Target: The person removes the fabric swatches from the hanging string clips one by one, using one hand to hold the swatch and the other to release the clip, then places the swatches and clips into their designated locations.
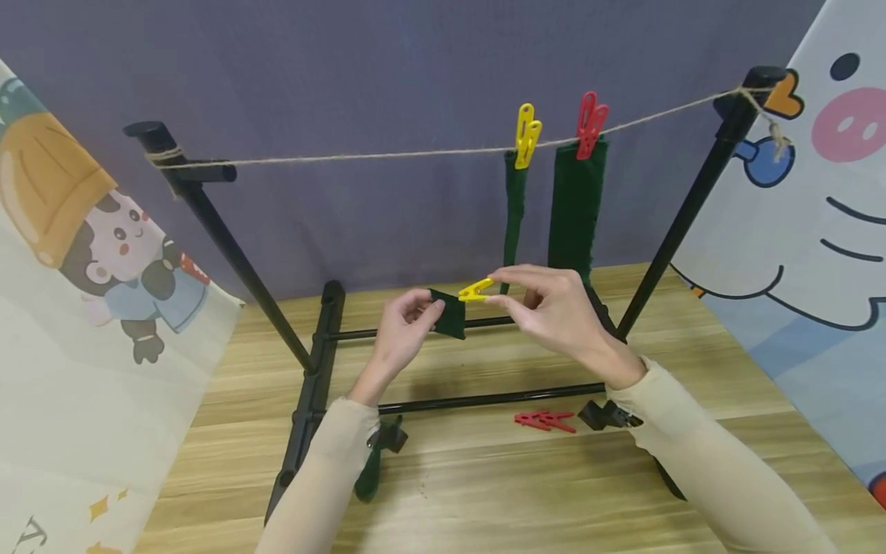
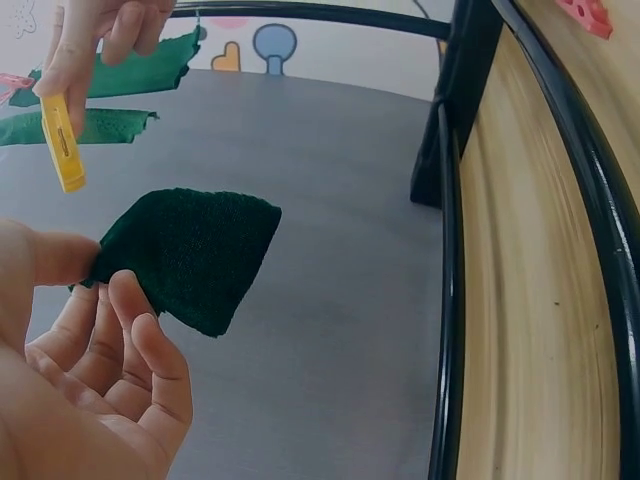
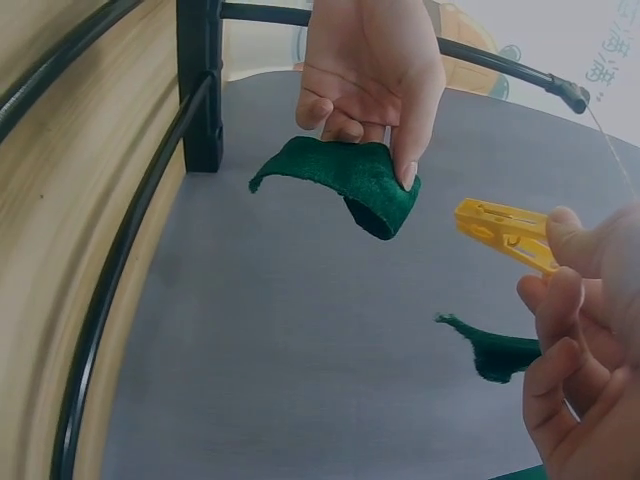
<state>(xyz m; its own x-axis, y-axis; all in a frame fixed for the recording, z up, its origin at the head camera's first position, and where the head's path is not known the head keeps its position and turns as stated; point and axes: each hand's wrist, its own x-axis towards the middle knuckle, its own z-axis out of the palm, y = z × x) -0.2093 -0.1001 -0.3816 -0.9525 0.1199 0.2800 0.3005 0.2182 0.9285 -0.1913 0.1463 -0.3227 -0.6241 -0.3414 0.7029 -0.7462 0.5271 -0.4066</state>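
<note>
Between thumb and fingers, my left hand [image 1: 408, 327] pinches a small dark green cloth [image 1: 450, 315] by its edge. The cloth's free part spreads out in the left wrist view. My right hand [image 1: 554, 308] pinches a yellow clothespin [image 1: 475, 291] by its handle end, the tip pointing at the cloth. In the right wrist view a gap shows between the clothespin [image 3: 500, 226] and the cloth [image 3: 340, 170]. Behind, two green cloth strips hang from a string [image 1: 381, 156]: a narrow one [image 1: 514, 208] under a yellow clothespin [image 1: 527, 137], a wide one [image 1: 576, 200] under a red clothespin [image 1: 591, 127].
A black pipe frame [image 1: 321, 362] carries the string between two posts and stands on a wood-grain table [image 1: 471, 492]. Red clothespins [image 1: 544, 420] lie near its front bar [image 1: 484, 400]. Cartoon-printed panels [image 1: 104, 231] flank both sides; a grey-purple backdrop [image 1: 381, 77] is behind.
</note>
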